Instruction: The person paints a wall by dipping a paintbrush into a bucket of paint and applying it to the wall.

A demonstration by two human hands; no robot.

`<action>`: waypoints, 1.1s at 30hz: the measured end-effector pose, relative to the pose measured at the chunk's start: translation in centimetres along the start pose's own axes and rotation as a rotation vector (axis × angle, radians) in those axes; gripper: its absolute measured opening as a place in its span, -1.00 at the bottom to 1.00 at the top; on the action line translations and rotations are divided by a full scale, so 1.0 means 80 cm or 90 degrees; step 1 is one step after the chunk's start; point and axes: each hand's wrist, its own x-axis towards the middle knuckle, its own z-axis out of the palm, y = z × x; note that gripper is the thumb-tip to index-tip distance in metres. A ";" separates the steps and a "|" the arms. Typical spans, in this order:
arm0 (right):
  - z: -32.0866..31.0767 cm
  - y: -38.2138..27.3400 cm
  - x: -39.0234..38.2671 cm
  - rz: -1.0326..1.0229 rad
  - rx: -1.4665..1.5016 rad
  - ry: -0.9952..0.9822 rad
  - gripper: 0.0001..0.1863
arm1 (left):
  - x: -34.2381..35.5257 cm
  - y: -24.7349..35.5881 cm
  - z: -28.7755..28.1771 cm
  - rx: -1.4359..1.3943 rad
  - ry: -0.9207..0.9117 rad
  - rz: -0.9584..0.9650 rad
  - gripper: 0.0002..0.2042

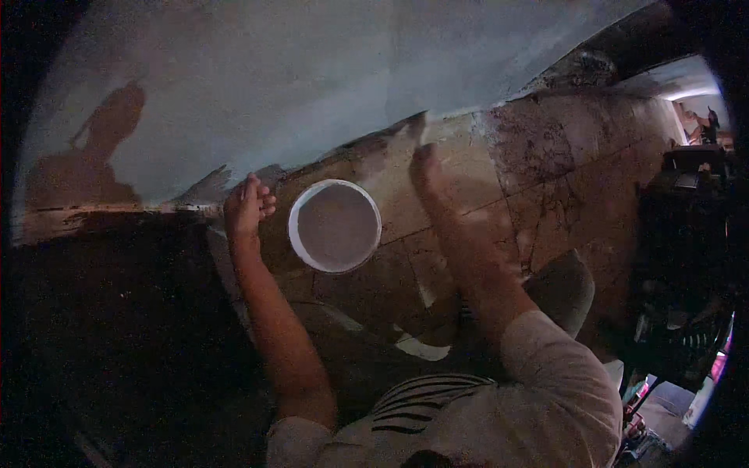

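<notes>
A round white bucket (376,226) stands on the floor between my arms, with smooth greyish-white contents showing inside. Just left of its rim is my left hand (248,207), its fingers curled in and nothing visible in them, close to the foot of the pale wall (312,86). My right hand (425,164) is stretched out beyond the bucket on its right side, blurred by motion. Its fingers look closed, and a thin blurred shape (419,127) extends from them to the wall's lower edge; I cannot make out what it is.
Worn, stained tiles make up the floor (577,187). A shadow of a head and shoulders (109,148) falls on the wall at left. Dark clutter (683,234) lines the right side, with a bright opening (702,113) at the far right. The left foreground is very dark.
</notes>
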 end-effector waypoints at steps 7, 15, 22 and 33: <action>0.042 -0.037 -0.085 -0.247 -0.049 -0.294 -0.73 | 0.017 -0.012 0.004 -0.046 -0.054 0.017 -0.62; -0.076 0.121 0.104 -0.411 -0.236 -0.015 -0.69 | 0.010 0.001 0.071 -0.021 -0.076 0.035 -0.57; -0.214 0.201 0.197 -0.076 -0.213 -0.011 -0.65 | 0.002 0.002 0.071 -0.008 -0.063 0.033 -0.59; -0.024 0.032 0.022 -0.069 0.091 -0.015 -0.72 | 0.018 -0.017 0.012 -0.013 -0.026 0.027 -0.63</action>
